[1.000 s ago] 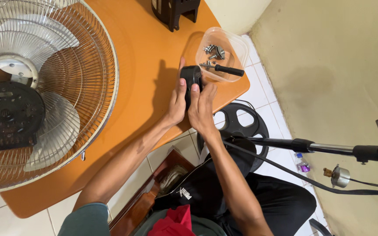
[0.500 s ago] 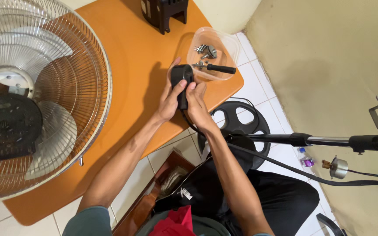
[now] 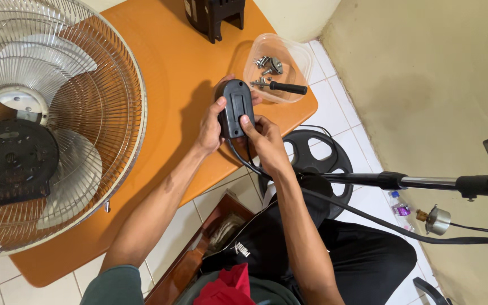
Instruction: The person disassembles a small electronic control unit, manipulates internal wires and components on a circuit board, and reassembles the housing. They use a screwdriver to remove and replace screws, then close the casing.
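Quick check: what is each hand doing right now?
Left hand: closed around the left side of the black plastic housing.
Right hand: gripping the same housing at its lower end, thumb on top.

Bare orange table (image 3: 165, 85) lies left of both hands, hemmed by the fan cage (image 3: 46, 124) and plastic tub (image 3: 278, 68).

We see our left hand (image 3: 211, 129) and right hand (image 3: 262, 142) bare, without gloves, rings or a watch, and both forearms uncovered. A grey-green sleeve (image 3: 114, 285) ends above the left elbow. Black trousers (image 3: 362, 262) cover our legs, and red cloth (image 3: 230, 288) shows near the bottom edge.
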